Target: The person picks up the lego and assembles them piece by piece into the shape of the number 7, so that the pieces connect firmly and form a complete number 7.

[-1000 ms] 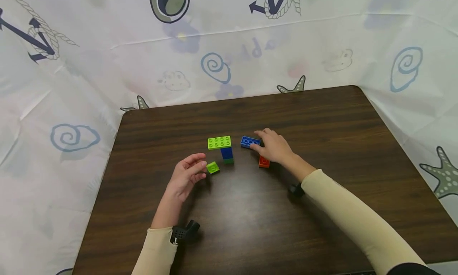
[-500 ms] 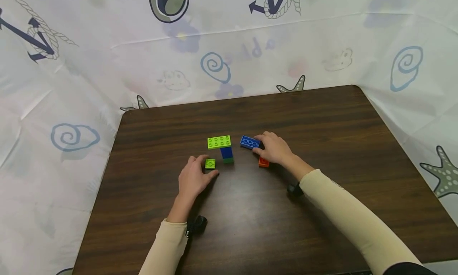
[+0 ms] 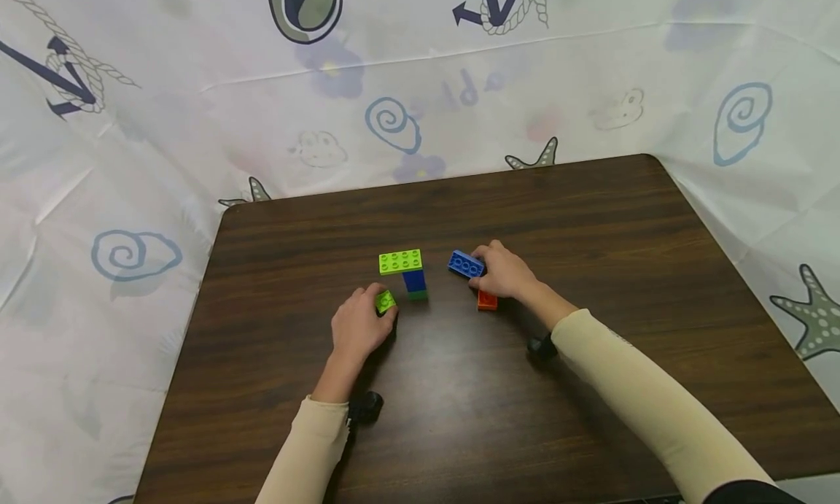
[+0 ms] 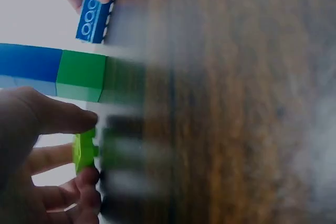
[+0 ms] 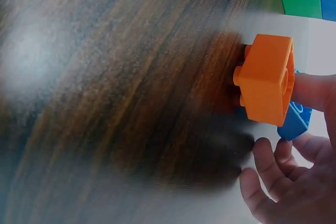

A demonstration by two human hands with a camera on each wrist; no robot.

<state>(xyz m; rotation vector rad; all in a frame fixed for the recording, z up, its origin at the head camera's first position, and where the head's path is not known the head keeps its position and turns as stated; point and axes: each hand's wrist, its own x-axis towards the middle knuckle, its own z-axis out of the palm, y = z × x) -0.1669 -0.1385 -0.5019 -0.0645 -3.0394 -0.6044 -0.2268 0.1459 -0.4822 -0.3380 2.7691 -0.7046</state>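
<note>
table [image 3: 590, 227] fills lower frame. centrally, left hand [image 3: 355, 324] pinches small lime brick [image 3: 384, 300], right hand [image 3: 508, 272] blue brick [image 3: 464, 264], edgewise, likely for control.

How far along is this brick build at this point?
Already built: a stack with a green base, blue middle and long lime brick on top. In hand: the left hand pinches a small lime brick; the right hand grips a loose blue brick. Probably left: joining those two, and perhaps the orange-red brick beside the right hand, since none is on the stack.
</note>
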